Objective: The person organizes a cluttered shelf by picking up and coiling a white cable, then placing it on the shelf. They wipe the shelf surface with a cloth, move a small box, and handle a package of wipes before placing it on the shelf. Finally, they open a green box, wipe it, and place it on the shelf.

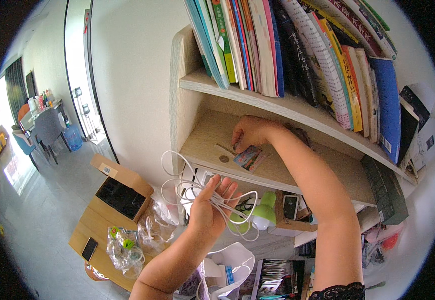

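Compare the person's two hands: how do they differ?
The left hand is palm up; the right hand shows its back. The left hand holds a looped white cable; the right hand's grip is unclear. The right hand reaches over a shelf; the left hand is outside it. Both are bare.

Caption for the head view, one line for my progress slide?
Left hand holds a looped white cable; right hand reaches onto the shelf below the books.

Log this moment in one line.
left hand: holds coiled white cable; right hand: near cards on shelf, grip unclear; books: above
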Tool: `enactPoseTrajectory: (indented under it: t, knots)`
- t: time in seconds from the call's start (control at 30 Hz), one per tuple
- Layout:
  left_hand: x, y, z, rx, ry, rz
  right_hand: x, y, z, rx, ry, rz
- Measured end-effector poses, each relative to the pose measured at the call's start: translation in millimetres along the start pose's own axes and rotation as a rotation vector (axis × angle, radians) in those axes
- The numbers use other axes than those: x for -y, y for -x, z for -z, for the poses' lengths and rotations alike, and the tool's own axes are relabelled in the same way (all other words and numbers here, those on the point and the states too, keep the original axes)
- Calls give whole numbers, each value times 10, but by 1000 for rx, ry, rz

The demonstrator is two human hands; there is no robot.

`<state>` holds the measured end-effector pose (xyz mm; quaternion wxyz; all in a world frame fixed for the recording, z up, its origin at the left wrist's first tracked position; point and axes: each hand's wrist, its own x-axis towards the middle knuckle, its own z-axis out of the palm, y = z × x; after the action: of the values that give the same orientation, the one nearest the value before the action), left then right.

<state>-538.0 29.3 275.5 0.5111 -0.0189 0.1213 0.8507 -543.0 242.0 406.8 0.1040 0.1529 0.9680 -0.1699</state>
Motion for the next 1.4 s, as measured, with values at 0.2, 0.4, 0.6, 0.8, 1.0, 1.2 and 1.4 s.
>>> enactPoseTrajectory:
  t: [0.2, 0.4, 0.6, 0.8, 1.0, 1.2, 1.4]
  knots:
    - [-14, 31, -45, -34, -25, -11, 14, -49, 28, -3, 89, 47]
    - [-29, -1, 6, -7, -6, -16, 15, 76, 53, -51, -14, 165]
    - [-71, 5, -8, -14, -31, -48, 409, 188, -93, 55, -115, 173]
    - [-64, 31, -67, -63, -34, -58, 506, 121, -89, 107, 53, 130]
    - [-107, -4, -90, -40, -36, -81, 486, 14, -112, 119, 88, 69]
    - [-105, -51, -57, 7, -7, -76, 424, 111, -109, 74, -85, 139]
    - [-87, 15, -109, 124, -23, -87, 782, 510, -234, 211, -186, 257]
